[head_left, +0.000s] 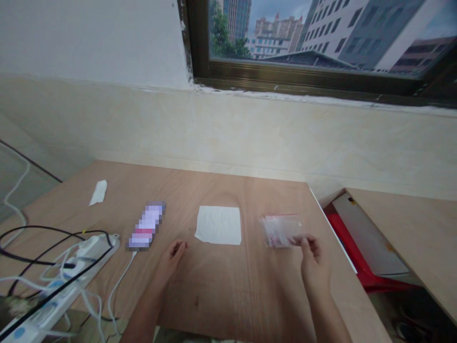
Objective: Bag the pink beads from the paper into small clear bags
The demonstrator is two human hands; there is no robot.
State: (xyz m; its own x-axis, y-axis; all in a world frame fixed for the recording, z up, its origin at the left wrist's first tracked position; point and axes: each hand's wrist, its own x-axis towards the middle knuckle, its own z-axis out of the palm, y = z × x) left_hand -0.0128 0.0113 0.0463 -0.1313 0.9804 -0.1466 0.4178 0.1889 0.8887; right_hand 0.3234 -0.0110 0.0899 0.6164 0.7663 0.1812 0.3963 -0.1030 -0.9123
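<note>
My right hand (314, 259) rests on the wooden table (228, 290) with its fingertips pinched on the near edge of a stack of small clear zip bags with red seals (280, 230). My left hand (172, 257) lies on the table with its fingers loosely curled and nothing in them, just below and left of a square white cloth (218, 225). A phone (147, 225), its screen lit, lies left of the cloth with a white cable running from its near end.
A white power strip (67, 271) with tangled black and white cables sits at the table's left edge. A small folded white paper (98, 192) lies at the far left. Right of the table stands a red bin (360, 267) and a second wooden surface (414, 228).
</note>
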